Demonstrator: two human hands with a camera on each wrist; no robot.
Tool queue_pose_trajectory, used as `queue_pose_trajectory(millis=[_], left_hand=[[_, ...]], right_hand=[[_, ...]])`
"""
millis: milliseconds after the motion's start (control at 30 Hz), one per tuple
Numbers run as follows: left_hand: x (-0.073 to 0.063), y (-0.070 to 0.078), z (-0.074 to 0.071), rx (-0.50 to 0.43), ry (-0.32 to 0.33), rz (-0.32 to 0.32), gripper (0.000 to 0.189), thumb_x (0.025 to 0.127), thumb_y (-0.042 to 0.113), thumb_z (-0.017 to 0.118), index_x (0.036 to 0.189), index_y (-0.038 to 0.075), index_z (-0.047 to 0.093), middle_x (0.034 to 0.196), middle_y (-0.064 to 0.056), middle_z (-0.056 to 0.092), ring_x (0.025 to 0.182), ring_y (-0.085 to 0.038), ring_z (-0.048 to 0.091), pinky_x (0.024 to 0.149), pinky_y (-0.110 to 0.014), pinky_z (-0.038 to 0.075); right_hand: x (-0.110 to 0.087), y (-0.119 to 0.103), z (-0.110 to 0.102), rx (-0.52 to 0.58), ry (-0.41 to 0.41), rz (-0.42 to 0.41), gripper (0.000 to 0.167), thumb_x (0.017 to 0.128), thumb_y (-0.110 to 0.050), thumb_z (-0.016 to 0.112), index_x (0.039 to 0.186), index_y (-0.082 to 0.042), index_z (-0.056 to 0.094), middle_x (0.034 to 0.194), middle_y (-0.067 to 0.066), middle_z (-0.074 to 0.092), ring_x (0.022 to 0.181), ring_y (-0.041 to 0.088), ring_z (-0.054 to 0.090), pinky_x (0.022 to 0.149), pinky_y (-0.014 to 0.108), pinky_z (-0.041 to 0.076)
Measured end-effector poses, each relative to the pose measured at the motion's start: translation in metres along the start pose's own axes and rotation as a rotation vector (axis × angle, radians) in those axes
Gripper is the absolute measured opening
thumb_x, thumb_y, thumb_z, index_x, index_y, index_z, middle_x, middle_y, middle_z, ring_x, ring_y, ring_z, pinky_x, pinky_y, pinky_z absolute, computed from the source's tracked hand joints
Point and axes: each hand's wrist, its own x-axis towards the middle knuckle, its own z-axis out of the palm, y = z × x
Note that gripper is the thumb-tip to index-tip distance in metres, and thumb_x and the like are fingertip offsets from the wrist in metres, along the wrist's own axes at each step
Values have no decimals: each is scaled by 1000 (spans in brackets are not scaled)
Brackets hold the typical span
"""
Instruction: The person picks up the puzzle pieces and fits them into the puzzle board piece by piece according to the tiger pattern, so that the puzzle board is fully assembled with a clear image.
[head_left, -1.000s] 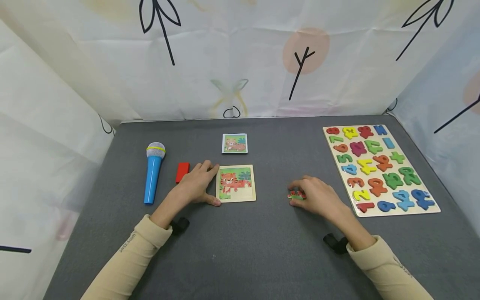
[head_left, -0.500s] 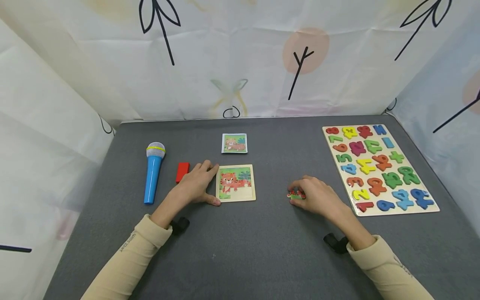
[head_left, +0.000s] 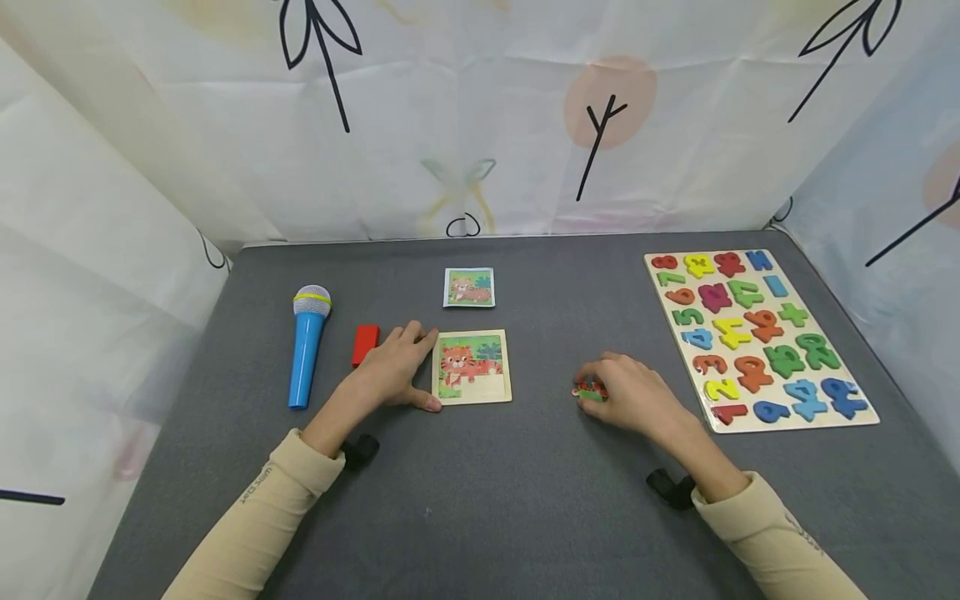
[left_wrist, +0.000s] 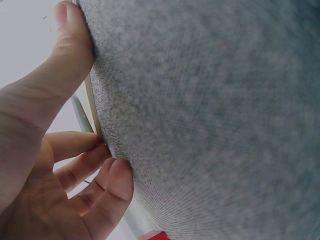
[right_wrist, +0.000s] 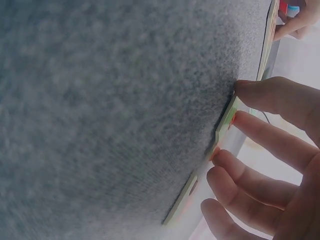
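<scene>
A square wooden picture puzzle (head_left: 472, 385) with an orange tiger lies in the middle of the table, a bare wood patch at its lower right. My left hand (head_left: 393, 367) rests at its left side, thumb at the lower corner and fingertips at the upper edge. In the left wrist view those fingers (left_wrist: 82, 165) are loosely bent against the pale board edge. Further right, my right hand (head_left: 630, 392) holds a small red and green puzzle piece (head_left: 590, 392) low at the table. In the right wrist view, thumb and fingertips touch this piece (right_wrist: 227, 117); the palm side hides part of it in the head view.
A small tiger picture card (head_left: 469, 287) lies behind the puzzle. To the left are a red block (head_left: 365, 343) and a blue toy microphone (head_left: 306, 350). A letter and number board (head_left: 757, 342) lies at the right. Printed cloth walls (head_left: 465, 108) stand around the table.
My right hand and the piece under its fingers have shifted very slightly left. My left hand and the puzzle have stayed in place.
</scene>
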Motion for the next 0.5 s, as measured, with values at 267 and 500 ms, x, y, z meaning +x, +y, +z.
queue_pose_trajectory(millis=[267,500], left_hand=[[0,0,0,-1,-9,-7,112,72,54,89,156,-1,38,140,-19,49,117,-30,48,93,-42,53],[0,1,-1,-2,-20,-14,113,72,55,89,156,-1,37,142,-19,48,118,-31,48,93,-42,54]], right_hand=[[5,-8,1,-5,19,-21,21,87,-15,78,107,-8,78,93,8,69,75,13,52,61,27,40],[14,-22,3,-32,23,-10,21,87,-17,79,108,-11,79,94,7,68,73,13,51,58,26,39]])
